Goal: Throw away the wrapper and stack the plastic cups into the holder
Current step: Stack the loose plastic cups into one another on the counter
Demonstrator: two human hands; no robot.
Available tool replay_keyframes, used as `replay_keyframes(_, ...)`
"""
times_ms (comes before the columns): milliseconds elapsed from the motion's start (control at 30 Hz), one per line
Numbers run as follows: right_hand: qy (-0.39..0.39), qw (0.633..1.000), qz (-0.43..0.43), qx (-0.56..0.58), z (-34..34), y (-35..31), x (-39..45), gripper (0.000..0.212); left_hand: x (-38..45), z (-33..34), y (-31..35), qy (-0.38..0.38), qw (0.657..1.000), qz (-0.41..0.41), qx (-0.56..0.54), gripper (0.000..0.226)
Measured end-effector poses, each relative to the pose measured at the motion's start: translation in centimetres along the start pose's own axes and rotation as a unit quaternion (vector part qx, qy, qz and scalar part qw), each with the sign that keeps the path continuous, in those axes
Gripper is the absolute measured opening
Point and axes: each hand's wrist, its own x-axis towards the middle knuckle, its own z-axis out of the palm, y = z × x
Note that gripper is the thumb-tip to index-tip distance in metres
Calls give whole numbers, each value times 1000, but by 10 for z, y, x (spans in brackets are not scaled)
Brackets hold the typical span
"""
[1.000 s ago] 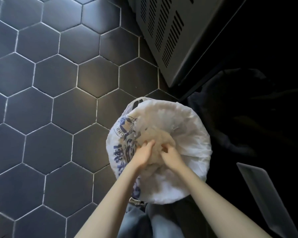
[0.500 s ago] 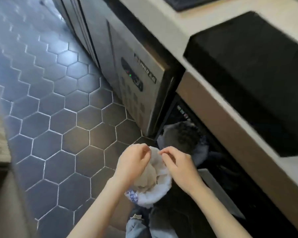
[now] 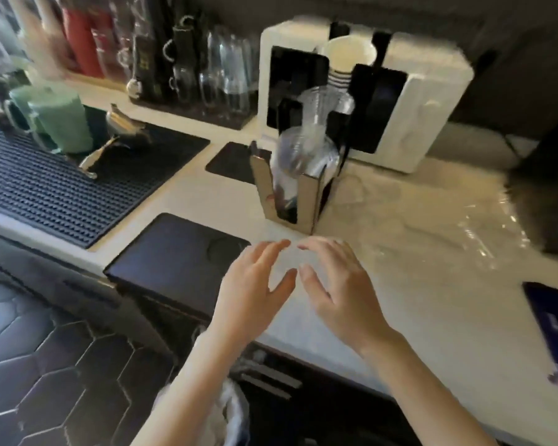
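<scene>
Your left hand [image 3: 255, 284] and right hand [image 3: 332, 284] hover empty, fingers spread, likely readying to reach. Plastic cups [image 3: 303, 156] stand in the holder [image 3: 306, 201] just beyond your fingertips; no wrapper visible.

One head-worn camera looks forward and down, close over the pale marble worktop [image 3: 400, 220], dark hexagon-tiled floor [image 3: 62, 365] lower left.

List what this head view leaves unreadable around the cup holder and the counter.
- Clear plastic cups in the cardboard holder: motion blur and transparency hide their count.
- Plastic on the counter, right: blurred; loose cups or film, cannot tell.
- Dark blue object: cut off by the right edge.
- Bin bag: mostly behind the left forearm; wrapper unseen.
- Left hand and right hand: open, empty.
</scene>
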Motion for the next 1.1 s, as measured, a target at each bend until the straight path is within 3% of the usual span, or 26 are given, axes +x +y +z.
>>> replay_keyframes(200, 61, 989, 44, -130, -69, 88, -5, 33, 46, 82, 47, -45, 997, 69, 14, 65)
replay_keyframes(300, 48, 983, 86, -156, -92, 127, -10, 45, 68, 117, 57, -62, 998, -4, -15, 70)
replay_keyframes(500, -65, 979, 131, -143, -103, 182, -14, 85, 120, 153, 67, -33, 977, -177, -118, 52)
replay_keyframes(667, -48, 980, 122, -147, -93, 200, -9, 84, 149, 166, 66, -43, 945, -266, -185, 45)
replay_keyframes(767, -9, 980, 116, -162, -90, 204, -8, 79, 156, 171, 62, -56, 959, -224, -167, 27)
replay_keyframes(900, 56, 979, 137, -141, -91, 210, -14, 77, 162, 160, 69, -52, 981, -159, -94, 21)
replay_keyframes(1000, 152, 965, 215, 12, -96, 207, -19, 76, 163, 139, 78, -14, 999, -42, -2, 18)
replay_keyframes(1100, 233, 909, 296, 179, -103, 199, -23, 80, 161, 118, 84, 51, 988, 122, 76, 13)
